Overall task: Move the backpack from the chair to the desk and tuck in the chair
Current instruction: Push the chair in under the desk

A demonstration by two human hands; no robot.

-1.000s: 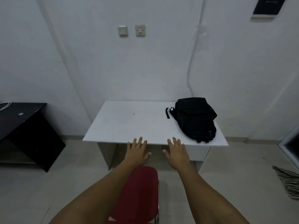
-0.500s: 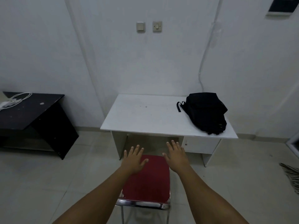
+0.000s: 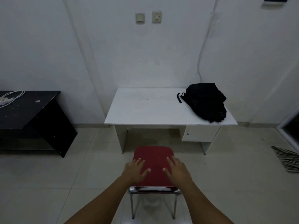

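- Black backpack [image 3: 205, 101] lies flat on the white worktop [image 3: 145, 109], right end, near the front right corner; one strap loop sticks out at its 9 o'clock.
- Red chair [image 3: 153, 160] stands on the tiled floor [image 3: 48, 175] in front of the worktop, not under it; floor shows between seat and worktop edge.
- Chair has a chrome frame; rear legs visible under the near edge of the seat.
- Left hand [image 3: 135, 171] open, fingers spread, palm down over the left part of the seat; holds nothing. Cannot tell if it touches the cushion.
- Right hand [image 3: 176, 169] open, fingers spread, palm down over the right part of the seat; holds nothing. Contact unclear too.
- Backpack sits at about 1 o'clock from the right hand, well apart; from the left hand about 1–2 o'clock, farther.
- Black desk [image 3: 24, 109] at 9–10 o'clock from the chair, white cable [image 3: 11, 96] coiled on it.
- Two wall switches [image 3: 148, 17] at 12 o'clock above the worktop.
- Striped mat [image 3: 288, 159] on the floor at 3 o'clock.
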